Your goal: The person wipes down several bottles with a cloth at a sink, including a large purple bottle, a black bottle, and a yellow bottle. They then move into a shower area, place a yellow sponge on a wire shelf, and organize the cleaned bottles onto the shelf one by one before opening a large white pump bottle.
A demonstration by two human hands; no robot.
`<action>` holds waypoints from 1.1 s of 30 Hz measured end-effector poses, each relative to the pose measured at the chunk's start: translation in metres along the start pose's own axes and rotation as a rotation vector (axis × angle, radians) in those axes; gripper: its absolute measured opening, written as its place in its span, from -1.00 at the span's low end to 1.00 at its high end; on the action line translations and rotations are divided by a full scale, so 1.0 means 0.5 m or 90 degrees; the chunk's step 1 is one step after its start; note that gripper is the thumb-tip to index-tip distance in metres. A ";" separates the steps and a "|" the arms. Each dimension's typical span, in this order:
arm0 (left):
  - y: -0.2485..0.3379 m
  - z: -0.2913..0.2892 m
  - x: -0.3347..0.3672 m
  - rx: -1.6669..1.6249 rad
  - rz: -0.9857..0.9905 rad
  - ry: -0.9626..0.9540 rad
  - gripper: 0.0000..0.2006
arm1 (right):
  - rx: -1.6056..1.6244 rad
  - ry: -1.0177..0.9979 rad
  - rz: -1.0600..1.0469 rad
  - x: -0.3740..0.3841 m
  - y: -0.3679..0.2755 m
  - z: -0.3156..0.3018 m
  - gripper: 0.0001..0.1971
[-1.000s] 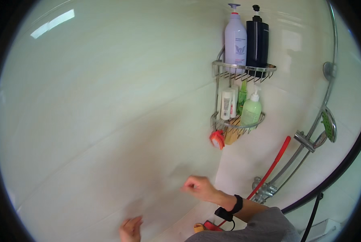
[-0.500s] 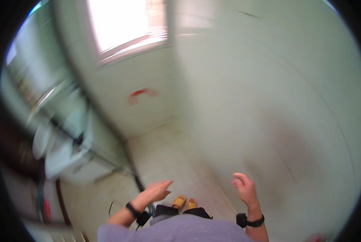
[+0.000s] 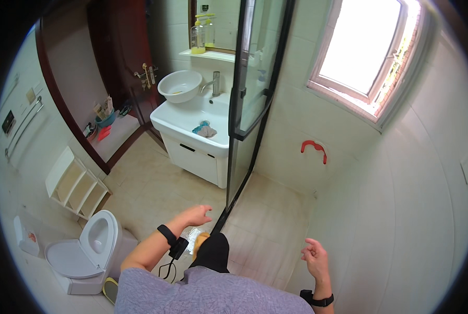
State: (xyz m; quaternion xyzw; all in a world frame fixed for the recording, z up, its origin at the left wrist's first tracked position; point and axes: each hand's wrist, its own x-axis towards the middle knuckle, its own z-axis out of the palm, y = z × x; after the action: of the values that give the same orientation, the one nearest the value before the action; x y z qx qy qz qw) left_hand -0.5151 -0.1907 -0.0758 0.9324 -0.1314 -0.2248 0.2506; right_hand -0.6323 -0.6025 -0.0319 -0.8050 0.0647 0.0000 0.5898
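My left hand (image 3: 194,215) hangs in the air near the foot of the black-framed glass shower door (image 3: 234,178), its fingers apart and nothing in it. A black band with a small black box (image 3: 178,248) and a cable is on that wrist. Out to the right, beside the tiled wall, my right hand (image 3: 316,255) is raised with loosely bent fingers, also holding nothing. Past the door stands a white washbasin (image 3: 166,119). A grey and teal cloth (image 3: 205,130) lies in it, and a white plastic bowl (image 3: 179,86) sits on its back left corner.
At the lower left is a toilet (image 3: 116,251) with its lid up, beside a white shelf rack (image 3: 77,183). A dark red door (image 3: 121,57) stands open. A red holder (image 3: 315,149) hangs on the wall under the window (image 3: 357,52). A pump bottle (image 3: 198,39) stands on the mirror shelf.
The view has swung left, bringing the washbasin, doorway and toilet into sight. A leg is now stepping by the shower door's lower track. Both hands stay empty.
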 end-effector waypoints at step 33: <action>-0.286 -1.494 0.896 -0.121 0.023 0.784 -0.27 | -0.160 0.141 0.340 0.356 -0.187 0.491 -0.72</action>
State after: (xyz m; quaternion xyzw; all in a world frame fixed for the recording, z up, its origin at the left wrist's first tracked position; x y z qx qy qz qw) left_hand 0.2537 0.0743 0.2682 0.8621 0.0424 0.3477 0.3661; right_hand -0.4270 -0.3602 -0.0315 -0.8211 0.3369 0.0752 0.4546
